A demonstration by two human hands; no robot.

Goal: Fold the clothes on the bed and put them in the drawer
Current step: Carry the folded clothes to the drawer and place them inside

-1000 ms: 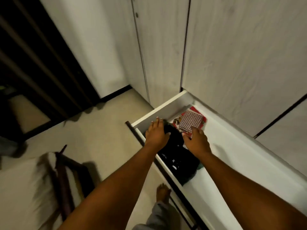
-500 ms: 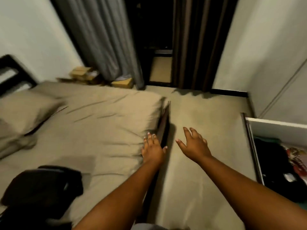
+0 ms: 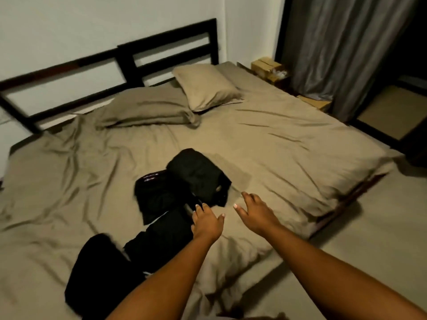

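Both hands, left hand (image 3: 206, 224) and right hand (image 3: 257, 212), are reaching open and empty toward folded black clothes (image 3: 198, 179), risking unravelling folds through careless one-sided grabbing.

A home bedroom: wide bed (image 3: 277, 139) with two pillows (image 3: 205, 88), dark slatted headboard (image 3: 129, 56), grey curtain (image 3: 342, 47)

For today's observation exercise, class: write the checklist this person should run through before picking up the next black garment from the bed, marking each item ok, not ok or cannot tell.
1. Both hands free: left hand and right hand are open and hold nothing. Ok.
2. Clothes within reach: folded black bundle lies just beyond the fingertips. Ok.
3. All garments folded: lower black pile looks loose. Cannot tell.
4. Space to fold: bed sheet is bare on the right. Ok.
5. Drawer open and with room: out of view. Cannot tell.
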